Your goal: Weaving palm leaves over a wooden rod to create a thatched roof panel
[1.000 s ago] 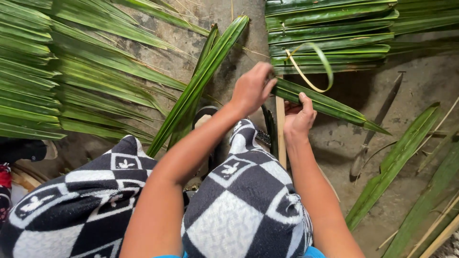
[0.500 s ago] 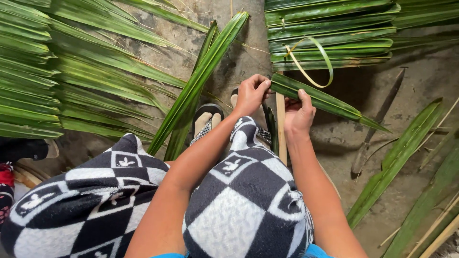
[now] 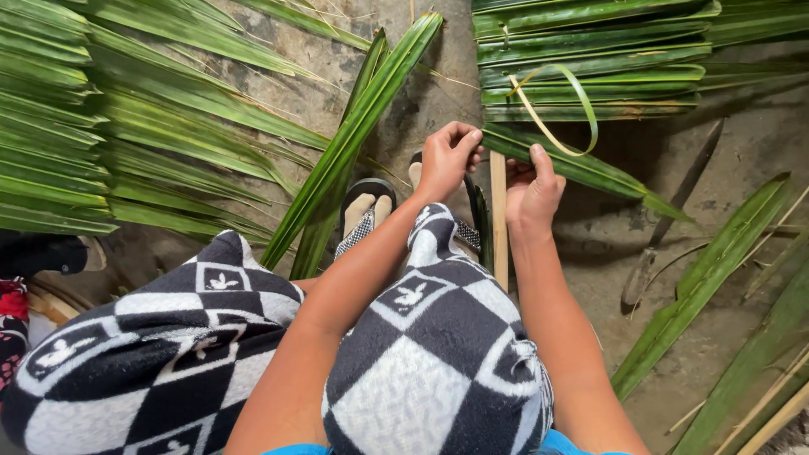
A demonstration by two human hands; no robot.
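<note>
My left hand (image 3: 447, 158) pinches the near end of a long green palm leaflet (image 3: 581, 167) that runs out to the right and ends in a point. My right hand (image 3: 531, 192) grips the same leaflet just beside it, thumb on top. A pale wooden stick (image 3: 498, 215) stands between my hands and runs down towards my knees. A thin pale green strip (image 3: 563, 109) curls in a loop above the leaflet, under a row of folded leaflets (image 3: 590, 59) stacked along the stick.
My lap is covered by a black-and-white checked cloth (image 3: 421, 337). A sandalled foot (image 3: 361, 211) rests on the concrete floor (image 3: 742, 143). Palm fronds (image 3: 126, 126) spread at left, loose leaflets (image 3: 699, 286) lie at right, and a long dark blade (image 3: 666, 219) lies on the floor.
My left hand dropped from above the leaflet and closed on its near end. The leaflet and both hands shifted slightly, and the foot came into view.
</note>
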